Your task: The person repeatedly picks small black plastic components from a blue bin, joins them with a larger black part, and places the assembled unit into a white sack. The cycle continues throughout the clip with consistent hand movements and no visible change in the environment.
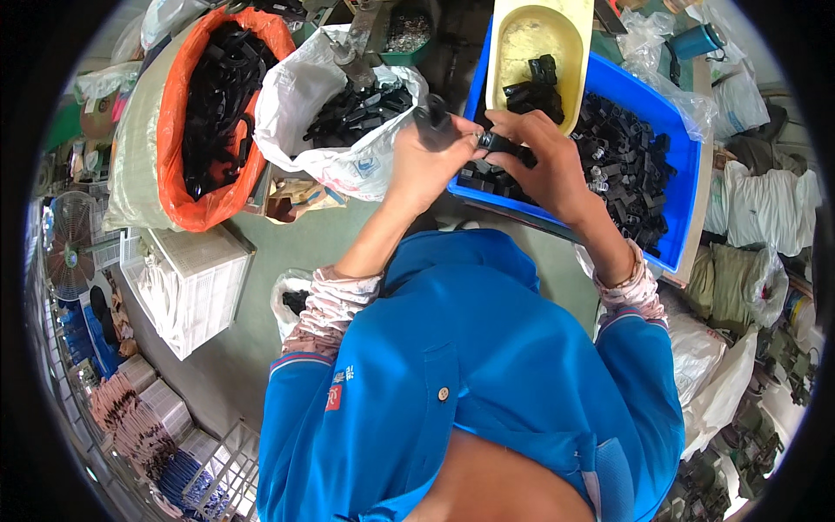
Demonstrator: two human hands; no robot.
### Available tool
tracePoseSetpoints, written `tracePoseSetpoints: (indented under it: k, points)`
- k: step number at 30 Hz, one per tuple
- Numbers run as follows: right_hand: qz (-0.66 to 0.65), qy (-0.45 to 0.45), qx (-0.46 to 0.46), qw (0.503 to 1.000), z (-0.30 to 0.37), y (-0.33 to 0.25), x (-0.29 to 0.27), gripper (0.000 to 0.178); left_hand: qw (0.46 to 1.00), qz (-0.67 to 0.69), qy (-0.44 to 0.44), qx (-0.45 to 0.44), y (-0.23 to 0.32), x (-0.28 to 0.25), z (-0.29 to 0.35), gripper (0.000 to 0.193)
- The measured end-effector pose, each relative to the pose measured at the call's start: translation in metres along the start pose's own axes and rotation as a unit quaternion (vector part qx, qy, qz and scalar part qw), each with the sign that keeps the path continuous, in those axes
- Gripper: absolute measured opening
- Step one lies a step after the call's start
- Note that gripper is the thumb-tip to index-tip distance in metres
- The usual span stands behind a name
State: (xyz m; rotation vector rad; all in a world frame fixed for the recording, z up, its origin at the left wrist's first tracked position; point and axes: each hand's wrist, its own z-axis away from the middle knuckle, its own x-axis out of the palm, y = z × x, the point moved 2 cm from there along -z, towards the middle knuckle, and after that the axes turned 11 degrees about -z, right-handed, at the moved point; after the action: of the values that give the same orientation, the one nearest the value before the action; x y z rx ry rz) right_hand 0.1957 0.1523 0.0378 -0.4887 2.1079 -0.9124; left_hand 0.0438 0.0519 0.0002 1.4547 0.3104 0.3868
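Note:
My left hand [416, 167] is closed round a black plastic part [435, 120] with a rounded upper end. My right hand [550, 165] pinches a smaller dark piece [509, 148], with something shiny at its end. The two pieces almost meet between my fingertips, and I cannot tell whether they touch. Both hands are above the near left edge of a blue bin [690, 228] full of small black plastic blocks [628, 143]. A pale yellow tray [581, 52] rests over the bin, with a few black parts [537, 85] in it.
Left of the bin stands a white sack [283, 104] of black parts, beside a larger sack with an orange liner [174, 165]. A green container [409, 57] of small metal pieces is at the back. A white crate [204, 291] and a fan [71, 244] are at left; bags line the right.

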Motion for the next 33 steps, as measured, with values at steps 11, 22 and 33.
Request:
tracePoseSetpoints:
  k: [11, 22, 33]
  points:
    - [-0.382, 0.031, 0.315, 0.868, 0.006, 0.012, 0.033, 0.019, 0.992, 0.116, 0.039, -0.028, -0.006, -0.016, 0.001, 0.014]
    - [-0.536, 0.14, 0.357, 0.752, 0.016, 0.031, 0.051, 0.024, 0.981, -0.164, 0.046, 0.097, -0.009, -0.029, -0.002, 0.013]
    - [-0.416, 0.119, 0.302, 0.85, 0.01, 0.033, 0.051, 0.018, 0.985, -0.167, 0.039, 0.022, -0.015, -0.033, -0.002, 0.013]
